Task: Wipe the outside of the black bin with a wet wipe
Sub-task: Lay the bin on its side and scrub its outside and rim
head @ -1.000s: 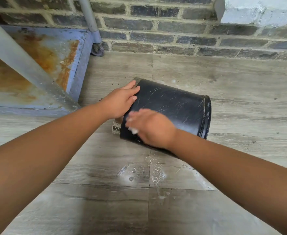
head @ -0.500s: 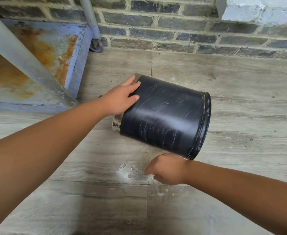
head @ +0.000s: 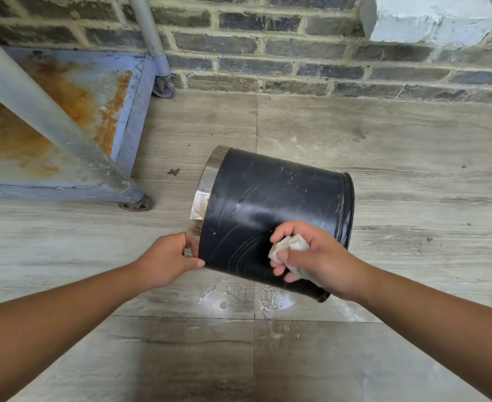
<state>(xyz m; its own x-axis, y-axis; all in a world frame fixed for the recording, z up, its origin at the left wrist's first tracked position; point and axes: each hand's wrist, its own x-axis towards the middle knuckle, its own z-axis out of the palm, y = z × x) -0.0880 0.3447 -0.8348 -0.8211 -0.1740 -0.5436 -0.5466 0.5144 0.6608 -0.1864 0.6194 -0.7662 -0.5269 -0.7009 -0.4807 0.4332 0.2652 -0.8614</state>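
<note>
The black bin (head: 270, 207) lies tipped on its side over the grey floor, its shiny metal rim pointing left and its base pointing right. Its black wall is wet and streaked. My left hand (head: 167, 258) grips the metal rim at the lower left. My right hand (head: 311, 253) holds a crumpled white wet wipe (head: 289, 246) and presses it against the bin's near side, close to the base.
A rusty blue metal platform (head: 64, 117) with grey tube legs and small castors stands at the left. A brick wall (head: 297, 53) runs along the back. Wet patches (head: 247, 294) lie on the floor tiles just below the bin.
My left hand shifted from the top of the bin down to its rim. My right hand came up from the floor below and is back on the bin's side with the wipe.
</note>
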